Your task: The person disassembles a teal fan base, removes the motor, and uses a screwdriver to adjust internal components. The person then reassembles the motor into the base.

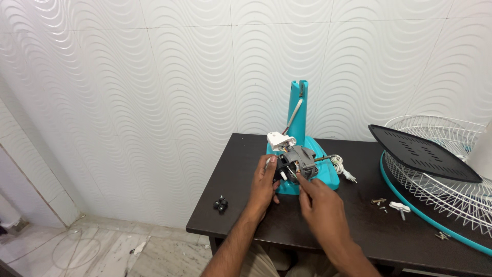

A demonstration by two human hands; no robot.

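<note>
I'm looking down at a dark table (359, 225) pushed against white wave-textured wall tiles, w/ pale marble floor showing down-left of my arms. My left hand (264, 185) is wrapping round the near-left side of a grey fan motor (300, 160), fingers closed on it — thumb side up by the white switch piece (281, 139) sitting just above the motor. My right hand (319, 202) is coming in from the near-right, fingertips pinching together at the motor's front face; whether there's a small part betw. them I can't tell, too small to see.

The motor is sitting on a teal fan base (328, 177), directly beyond both hands, w/ the teal upright column (298, 110) rising behind it and a wire running up it.

As for progress, judging by what's lying around, the fan is looking well stripped down: the white wire guard (441, 190) w/ teal rim is lying flat well to the right of my right hand, a black flat panel (423, 153) is resting on top of it, loose screws (380, 202) and a small white clip (400, 207) are lying just right of my right hand, and a black knob (221, 204) is sitting left of my left hand. The motor itself is looking bare, no housing on it — but it's not off the base yet. The white power cord (341, 168) is coiling just beyond my right hand.
</note>
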